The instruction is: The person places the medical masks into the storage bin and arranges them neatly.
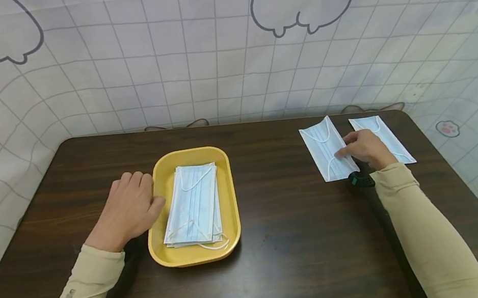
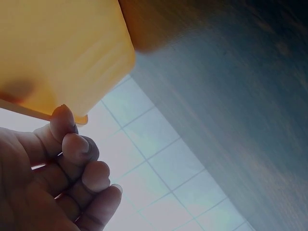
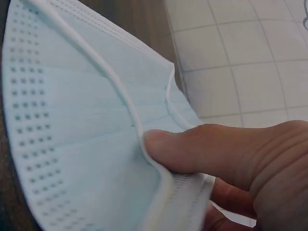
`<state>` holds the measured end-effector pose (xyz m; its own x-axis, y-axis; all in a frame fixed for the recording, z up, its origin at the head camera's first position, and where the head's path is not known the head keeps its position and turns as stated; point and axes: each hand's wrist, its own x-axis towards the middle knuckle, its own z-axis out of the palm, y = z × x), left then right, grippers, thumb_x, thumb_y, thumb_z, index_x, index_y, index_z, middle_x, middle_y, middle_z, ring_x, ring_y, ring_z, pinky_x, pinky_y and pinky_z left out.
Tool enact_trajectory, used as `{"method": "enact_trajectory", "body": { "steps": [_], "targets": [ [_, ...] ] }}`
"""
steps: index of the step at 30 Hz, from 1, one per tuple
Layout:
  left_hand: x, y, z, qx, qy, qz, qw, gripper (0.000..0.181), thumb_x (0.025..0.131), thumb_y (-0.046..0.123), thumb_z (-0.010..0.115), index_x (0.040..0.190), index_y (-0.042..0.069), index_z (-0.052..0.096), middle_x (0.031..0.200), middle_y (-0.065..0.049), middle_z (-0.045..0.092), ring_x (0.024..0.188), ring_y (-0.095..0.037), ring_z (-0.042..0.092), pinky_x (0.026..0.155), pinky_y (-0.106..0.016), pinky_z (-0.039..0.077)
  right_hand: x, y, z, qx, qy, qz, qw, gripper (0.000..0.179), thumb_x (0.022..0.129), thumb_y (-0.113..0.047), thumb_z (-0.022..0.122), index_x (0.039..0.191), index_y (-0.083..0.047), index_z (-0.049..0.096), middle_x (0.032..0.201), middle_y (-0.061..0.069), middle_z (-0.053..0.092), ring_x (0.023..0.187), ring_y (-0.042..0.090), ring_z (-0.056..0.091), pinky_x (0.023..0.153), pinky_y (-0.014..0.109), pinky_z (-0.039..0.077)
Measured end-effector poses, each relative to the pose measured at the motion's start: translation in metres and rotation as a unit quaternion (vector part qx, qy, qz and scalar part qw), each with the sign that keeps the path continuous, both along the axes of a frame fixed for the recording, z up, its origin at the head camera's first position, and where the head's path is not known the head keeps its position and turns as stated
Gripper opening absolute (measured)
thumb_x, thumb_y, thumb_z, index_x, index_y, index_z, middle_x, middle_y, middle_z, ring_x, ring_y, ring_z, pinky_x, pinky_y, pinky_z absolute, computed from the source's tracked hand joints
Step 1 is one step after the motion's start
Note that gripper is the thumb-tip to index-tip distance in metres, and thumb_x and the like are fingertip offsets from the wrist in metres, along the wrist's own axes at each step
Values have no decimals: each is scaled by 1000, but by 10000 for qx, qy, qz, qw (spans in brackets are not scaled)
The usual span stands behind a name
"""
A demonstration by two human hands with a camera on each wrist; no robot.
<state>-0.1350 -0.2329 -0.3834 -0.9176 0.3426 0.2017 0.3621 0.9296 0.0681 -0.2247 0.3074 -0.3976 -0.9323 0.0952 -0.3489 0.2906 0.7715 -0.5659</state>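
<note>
My left hand (image 1: 129, 206) is at the left rim of a yellow tray (image 1: 230, 196), fingers curled and thumb over the rim. In the left wrist view, curled fingers (image 2: 79, 149) meet the tray's edge (image 2: 108, 72); a dark thumb-like patch shows through its wall. Pale blue face masks (image 1: 195, 196) lie stacked in the tray, ear loops on top. At the far right, my right hand (image 1: 364, 148) pinches one face mask (image 1: 322, 144) near its lower right edge. The right wrist view shows the thumb pressed on this mask (image 3: 86, 110) beside an ear loop.
Another face mask (image 1: 381, 135) lies just right of my right hand, partly covered by it. The dark wooden table (image 1: 281, 245) ends at a white grid-patterned cloth (image 1: 216, 59) behind and at the sides. A dark band (image 1: 361, 179) circles my right wrist.
</note>
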Motion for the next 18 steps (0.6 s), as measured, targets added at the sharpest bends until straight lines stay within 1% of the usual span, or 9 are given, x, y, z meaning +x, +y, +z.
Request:
{"method": "enact_trajectory", "body": {
  "steps": [2,5,8,10,14,16,18],
  "targets": [
    [0,0,0,1,-9,-1,10000,21,91,23,47,79,5,50,73,-7,45,72,-25,38,67,-34,30,2,0,-2,91,97,10,9999,57,95,-23,67,140,10,52,139,32,54,114,40,57,98,53,52],
    [0,0,0,11,-4,-3,10000,21,91,23,46,79,6,49,73,-7,44,72,-25,39,67,-34,30,4,0,-2,205,240,-48,9995,53,98,-27,59,138,9,54,137,31,54,109,38,55,87,44,52],
    [0,0,1,24,18,-7,10000,21,91,23,47,79,5,49,73,-7,44,71,-25,39,67,-34,30,7,0,1,242,316,-41,9992,53,98,-27,52,137,8,55,134,29,55,107,36,54,78,36,49],
    [0,0,1,22,12,-3,10000,22,91,23,47,79,5,49,73,-7,45,71,-25,39,66,-34,30,9,-2,4,181,313,-21,9993,53,98,-26,50,138,9,55,133,28,55,105,34,54,75,32,48],
    [0,0,2,11,-28,21,10000,21,91,23,47,80,5,50,73,-8,45,72,-26,39,67,-34,31,11,-3,5,-7,357,109,9993,53,98,-24,53,139,11,53,130,28,57,101,29,59,73,27,49],
    [1,0,2,-1,-39,29,10000,21,91,23,47,80,5,51,74,-8,46,72,-26,40,67,-34,31,13,-5,5,-170,360,170,9991,54,99,-24,55,141,10,51,130,28,58,101,28,63,76,29,55],
    [1,1,3,-9,-32,26,10000,21,91,22,47,80,5,51,74,-8,46,72,-26,40,67,-35,31,15,-7,5,-348,360,226,9985,54,101,-24,55,142,10,50,131,28,59,104,29,66,83,36,60]
  ]
}}
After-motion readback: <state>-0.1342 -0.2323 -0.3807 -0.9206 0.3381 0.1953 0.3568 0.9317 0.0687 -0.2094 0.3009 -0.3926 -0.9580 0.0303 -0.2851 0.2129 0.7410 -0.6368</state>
